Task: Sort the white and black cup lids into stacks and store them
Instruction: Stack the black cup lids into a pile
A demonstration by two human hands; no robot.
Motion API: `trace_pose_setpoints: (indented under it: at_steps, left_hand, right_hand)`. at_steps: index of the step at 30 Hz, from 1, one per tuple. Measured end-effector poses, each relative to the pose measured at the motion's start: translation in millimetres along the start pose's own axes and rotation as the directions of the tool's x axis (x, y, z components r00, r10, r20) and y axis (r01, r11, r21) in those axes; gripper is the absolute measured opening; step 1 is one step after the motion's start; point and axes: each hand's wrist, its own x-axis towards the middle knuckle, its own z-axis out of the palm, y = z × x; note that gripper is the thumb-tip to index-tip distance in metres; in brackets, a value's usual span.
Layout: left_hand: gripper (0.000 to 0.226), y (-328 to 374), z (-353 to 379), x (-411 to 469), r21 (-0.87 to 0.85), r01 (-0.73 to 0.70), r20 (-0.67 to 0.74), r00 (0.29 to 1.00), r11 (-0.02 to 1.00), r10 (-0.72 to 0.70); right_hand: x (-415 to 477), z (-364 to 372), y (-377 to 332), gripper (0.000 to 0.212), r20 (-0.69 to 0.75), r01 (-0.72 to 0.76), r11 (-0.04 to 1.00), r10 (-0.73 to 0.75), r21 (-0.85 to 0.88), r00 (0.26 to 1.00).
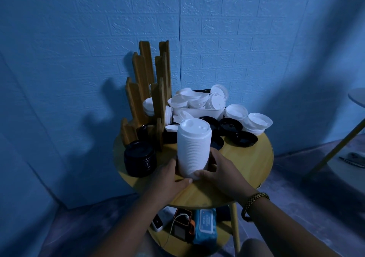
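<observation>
Nearest the lens: two bare forearms coming in from 6 o'clock. The right wrist carries a braided yellow-and-dark cord bracelet (254, 199).

Grip: left hand (171, 175) and right hand (219, 169) both wrap the base of a tall stack of white plastic cup lids (194, 148). Thumbs meet in front, fingers curl round the sides. The stack stands upright on the round yellow wooden table (256, 158), between centre and 6 o'clock.

Table layout:
- 8 o'clock: short stack of black plastic lids (139, 162), standing free.
- 10–11 o'clock: stepped brown wooden lid rack (150, 90). Some white lids sit in an upper slot and some black ones low down; counts not readable.
- 12 o'clock: white rectangular plastic tub (199, 111), heaped with unsorted white lids.
- 1–2 o'clock: loose black lids (231, 126) lying flat, some overlapping.
- 2–3 o'clock: small nested pile of white lids (254, 122) near the edge.

Lower shelf, 6 o'clock: blue soft pack of wipes (204, 227) and small electronics with a cable.

Progress (judgement): roughly midway. One large white stack and one black stack are built, and the rack is partly loaded. Left to do: the tub contents, the loose black lids and the right-hand white pile need stacking, and both finished stacks need storing. The two-handed hold suggests the white stack is about to be lifted, probably toward the rack.
</observation>
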Motion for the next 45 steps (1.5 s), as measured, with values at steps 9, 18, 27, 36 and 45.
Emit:
trace_pose_setpoints:
  at_steps: [9,18,27,36,45]
  left_hand:
    - [0.055,-6.2,-31.6,-33.3,-0.064,-0.040,0.016,0.999,0.997,0.041]
    - [0.080,-69.2,-70.7,-53.3,-0.162,0.105,-0.482,0.860,0.981,-0.171]
    - [0.141,-84.1,-71.0,-8.2,-0.183,0.236,-0.170,0.949,0.954,-0.267]
    - [0.127,-91.0,-65.0,-6.7,-0.200,0.190,-0.200,0.952,0.961,-0.230]
    - [0.117,-90.3,-68.6,-28.3,-0.231,0.140,-0.201,0.961,0.963,-0.188]
  right_hand:
    - [1.6,2.4,-10.2,0.076,0.034,-0.001,1.000,0.002,-0.004,0.999]
    - [12.1,29.2,-29.9,0.075,0.097,0.012,0.999,-0.017,0.052,0.995]
    - [17.4,33.6,-26.6,0.075,0.097,0.007,0.998,-0.013,0.056,0.995]
    - [27.4,31.2,-24.7,0.074,0.094,0.014,0.999,-0.018,0.043,0.995]
    - [33.3,40.7,-30.8,0.075,0.108,0.018,0.997,-0.026,0.076,0.994]
